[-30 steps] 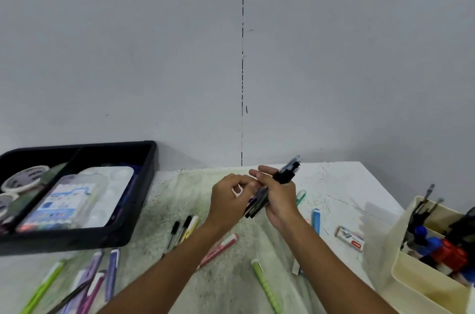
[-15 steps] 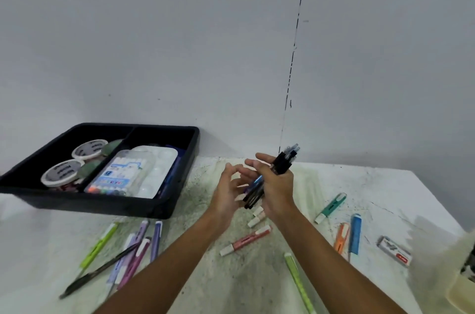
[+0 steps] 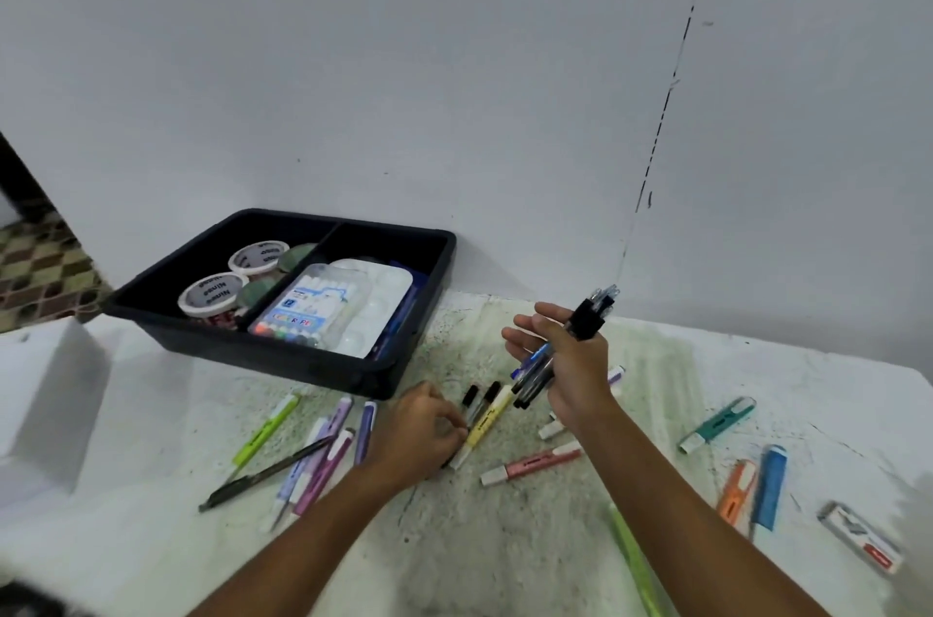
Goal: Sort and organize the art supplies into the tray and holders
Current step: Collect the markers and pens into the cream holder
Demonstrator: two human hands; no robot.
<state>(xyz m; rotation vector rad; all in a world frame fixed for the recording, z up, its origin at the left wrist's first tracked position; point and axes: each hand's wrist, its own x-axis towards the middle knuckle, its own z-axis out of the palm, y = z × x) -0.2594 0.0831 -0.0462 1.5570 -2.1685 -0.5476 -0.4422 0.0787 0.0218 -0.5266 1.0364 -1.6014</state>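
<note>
Your left hand [image 3: 426, 429] has dropped from the bundle to the table's middle and now pinches the black-capped pens [image 3: 479, 402] beside the black plastic tray [image 3: 404, 364]. Your right hand [image 3: 570, 364] still grips the bundle of dark pens [image 3: 560, 351]; collection continues.

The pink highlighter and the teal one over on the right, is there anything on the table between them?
No. In the head view, only bare stained table shows between the pink highlighter and the teal highlighter; the right forearm crosses above that stretch.
</note>
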